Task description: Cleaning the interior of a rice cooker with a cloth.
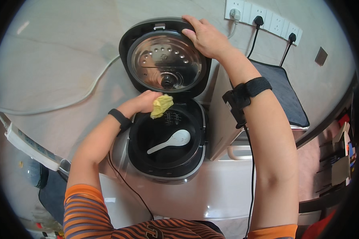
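In front of me stands a black rice cooker (202,155) with its lid (131,50) raised. My right hand (208,37) grips the lid's upper right edge, thumb on the inner side. A crumpled yellow cloth (162,106) is held in my left hand (146,101), by the hinge at the cooker's back left rim. The fingers of that hand are partly hidden. Inside the dark inner pot (155,131) lies a white rice spoon (178,138), its handle towards the lower left. A shiny metal plate (155,65) with round dimples lines the lid.
Right of the cooker is a box-shaped appliance with a handle (237,153), a grey cloth (282,89) on top. Wall sockets (276,25) with several plugs are behind it. A white power strip (33,148) and a pale cable (86,95) are on the left. Thin black cords hang near both arms.
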Motion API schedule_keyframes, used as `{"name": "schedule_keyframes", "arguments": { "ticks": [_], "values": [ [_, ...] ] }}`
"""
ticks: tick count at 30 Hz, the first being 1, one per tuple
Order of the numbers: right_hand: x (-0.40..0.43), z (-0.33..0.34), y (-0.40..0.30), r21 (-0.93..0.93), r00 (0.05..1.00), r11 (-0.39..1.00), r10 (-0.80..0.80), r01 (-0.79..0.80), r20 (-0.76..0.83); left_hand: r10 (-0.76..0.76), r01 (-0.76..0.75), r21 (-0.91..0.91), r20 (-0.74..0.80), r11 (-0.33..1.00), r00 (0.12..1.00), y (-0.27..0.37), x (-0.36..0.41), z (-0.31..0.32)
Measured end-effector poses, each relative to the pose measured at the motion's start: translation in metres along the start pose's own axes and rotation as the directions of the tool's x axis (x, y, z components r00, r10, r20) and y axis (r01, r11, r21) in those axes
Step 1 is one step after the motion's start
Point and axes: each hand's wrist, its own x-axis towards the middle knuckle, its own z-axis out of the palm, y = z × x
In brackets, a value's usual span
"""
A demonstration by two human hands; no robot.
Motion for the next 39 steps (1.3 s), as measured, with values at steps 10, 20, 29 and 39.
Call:
{"name": "schedule_keyframes", "arguments": {
  "ticks": [10, 20, 29, 39],
  "values": [
    [0.0, -0.002, -0.003, -0.006, 1.0, 1.0, -0.006, 0.006, 0.0, -0.598, 0.586, -0.122, -0.167, 0.801, 0.784, -0.016, -0.027, -0.05],
    [0.004, 0.002, -0.001, 0.016, 0.999, 0.999, -0.038, 0.038, 0.0, -0.214, 0.265, 0.293, -0.196, 0.919, 0.957, -0.03, -0.036, 0.009],
    [0.002, 0.001, 0.001, -0.027, 1.0, 0.999, -0.022, 0.023, 0.007, -0.237, 0.372, 0.155, -0.54, 0.915, 0.808, 0.029, 0.006, 0.046],
    [0.002, 0.0, -0.002, -0.03, 0.999, 0.998, -0.051, 0.05, -0.016, 0.24, -0.242, 0.04, -0.369, 0.969, 0.898, 0.066, 0.04, 0.092]
  ]
}}
